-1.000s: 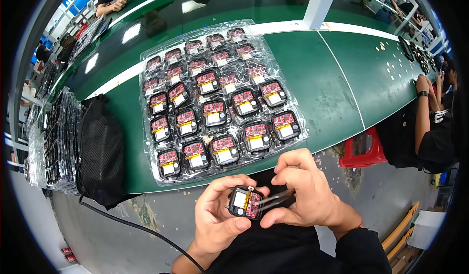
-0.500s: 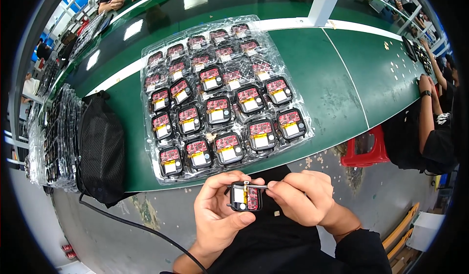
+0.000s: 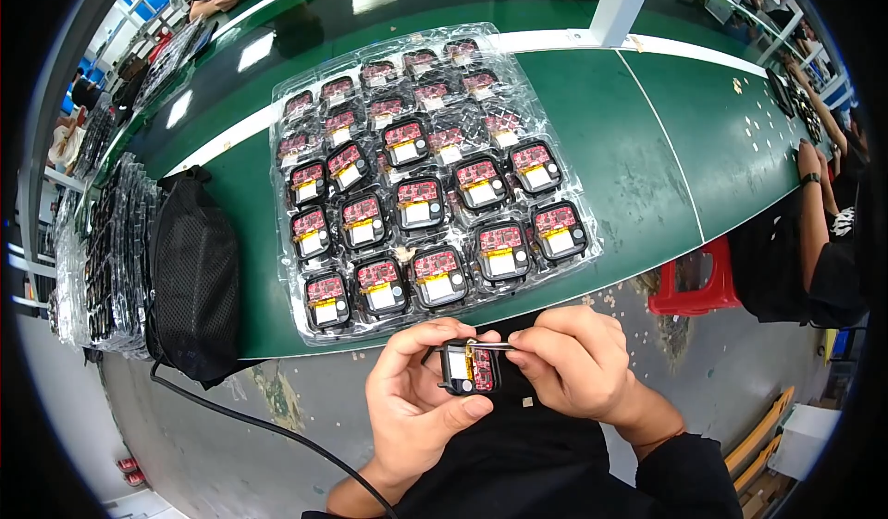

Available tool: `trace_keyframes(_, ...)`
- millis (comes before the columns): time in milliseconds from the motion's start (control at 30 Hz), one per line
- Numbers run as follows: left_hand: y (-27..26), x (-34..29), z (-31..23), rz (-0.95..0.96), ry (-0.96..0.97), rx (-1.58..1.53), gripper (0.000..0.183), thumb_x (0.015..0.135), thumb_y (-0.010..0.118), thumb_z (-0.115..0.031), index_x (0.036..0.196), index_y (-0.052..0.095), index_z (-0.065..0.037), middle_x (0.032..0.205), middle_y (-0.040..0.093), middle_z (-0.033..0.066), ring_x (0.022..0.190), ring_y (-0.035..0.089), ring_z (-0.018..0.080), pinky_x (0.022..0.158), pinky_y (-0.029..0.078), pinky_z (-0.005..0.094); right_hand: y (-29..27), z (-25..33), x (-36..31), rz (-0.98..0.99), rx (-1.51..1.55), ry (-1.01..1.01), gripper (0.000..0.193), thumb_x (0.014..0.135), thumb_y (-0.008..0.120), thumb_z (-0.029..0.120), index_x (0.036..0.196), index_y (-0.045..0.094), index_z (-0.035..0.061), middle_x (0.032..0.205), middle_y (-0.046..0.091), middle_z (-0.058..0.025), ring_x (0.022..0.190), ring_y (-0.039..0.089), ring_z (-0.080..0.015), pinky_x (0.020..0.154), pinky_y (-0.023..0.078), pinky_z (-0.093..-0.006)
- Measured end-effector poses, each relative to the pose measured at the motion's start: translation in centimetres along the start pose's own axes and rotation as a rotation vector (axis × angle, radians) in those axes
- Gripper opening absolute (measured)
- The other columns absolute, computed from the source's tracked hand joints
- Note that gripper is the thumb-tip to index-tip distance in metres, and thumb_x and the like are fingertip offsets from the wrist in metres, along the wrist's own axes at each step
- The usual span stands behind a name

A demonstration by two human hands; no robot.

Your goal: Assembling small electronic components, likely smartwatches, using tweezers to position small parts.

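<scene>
Above my lap, my left hand (image 3: 402, 403) grips a small black square watch case (image 3: 450, 368) by its edges, thumb at the lower side and fingers around the back. Its open inside shows a white battery block, yellow tape and a red circuit board. My right hand (image 3: 578, 362) pinches slim metal tweezers (image 3: 492, 345). Their tip touches the inside of the case near its top edge, by the yellow tape; what exactly it presses on is too small to tell. Beyond my hands, a clear plastic tray (image 3: 289, 311) carries rows of similar open cases (image 3: 439, 276).
The tray lies on a green workbench (image 3: 638, 177). At left are a black mesh bag (image 3: 194, 278) with a cable and stacked plastic trays (image 3: 111, 251). A red stool (image 3: 698, 283) stands at right near a co-worker's arm (image 3: 814, 214). A white post (image 3: 624, 6) rises behind.
The case has tilted slightly in my left hand. The tweezers now lie flatter, their tip still at the case's top edge. The whole bench view has shifted a little.
</scene>
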State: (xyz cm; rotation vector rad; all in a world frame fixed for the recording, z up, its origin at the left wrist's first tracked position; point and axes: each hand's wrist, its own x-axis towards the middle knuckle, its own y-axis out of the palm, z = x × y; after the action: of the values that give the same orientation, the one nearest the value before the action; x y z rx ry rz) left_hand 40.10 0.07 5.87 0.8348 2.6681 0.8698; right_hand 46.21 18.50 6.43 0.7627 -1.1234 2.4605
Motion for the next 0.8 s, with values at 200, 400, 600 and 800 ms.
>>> trace_keyframes(200, 0.1, -0.1, -0.1, -0.019, 0.013, -0.005, 0.064, 0.075, 0.087, 0.002, 0.129, 0.051, 0.001, 0.130, 0.055, 0.0176, 0.125, 0.060, 0.0341, 0.107, 0.051, 0.0427, 0.5, -0.3, -0.8, -0.100, -0.089, -0.124, 0.030, 0.072, 0.086, 0.009, 0.098, 0.072, 0.0013, 0.085, 0.061, -0.0051, 0.058, 0.059, -0.0157, 0.048, 0.047, -0.0282)
trace_keyframes(400, 0.1, -0.1, 0.1, 0.001, 0.001, -0.003, 0.063, 0.076, 0.087, 0.002, 0.129, 0.051, 0.001, 0.131, 0.054, 0.0177, 0.126, 0.060, 0.0343, 0.107, 0.051, 0.0430, 0.7, -0.4, -1.2, -0.121, -0.138, -0.197, 0.028, 0.075, 0.085, 0.008, 0.098, 0.072, 0.0003, 0.086, 0.060, -0.0048, 0.053, 0.054, -0.0127, 0.046, 0.043, -0.0269)
trace_keyframes(600, 0.0, -0.4, 0.1, -0.008, -0.017, -0.029, 0.063, 0.076, 0.087, 0.002, 0.129, 0.052, 0.000, 0.133, 0.052, 0.0172, 0.126, 0.059, 0.0342, 0.107, 0.051, 0.0429, 1.0, -0.3, -1.3, -0.142, -0.127, -0.180, 0.028, 0.075, 0.085, 0.008, 0.097, 0.072, -0.0001, 0.087, 0.061, -0.0054, 0.054, 0.056, -0.0129, 0.045, 0.043, -0.0266)
trace_keyframes(800, -0.1, -0.5, -0.1, -0.021, -0.024, -0.001, 0.063, 0.076, 0.087, 0.001, 0.128, 0.053, 0.000, 0.134, 0.052, 0.0170, 0.125, 0.060, 0.0341, 0.107, 0.051, 0.0430, 1.0, -0.2, -1.3, -0.144, -0.098, -0.162, 0.027, 0.074, 0.086, 0.006, 0.096, 0.071, 0.0001, 0.084, 0.061, -0.0050, 0.054, 0.057, -0.0132, 0.045, 0.044, -0.0262)
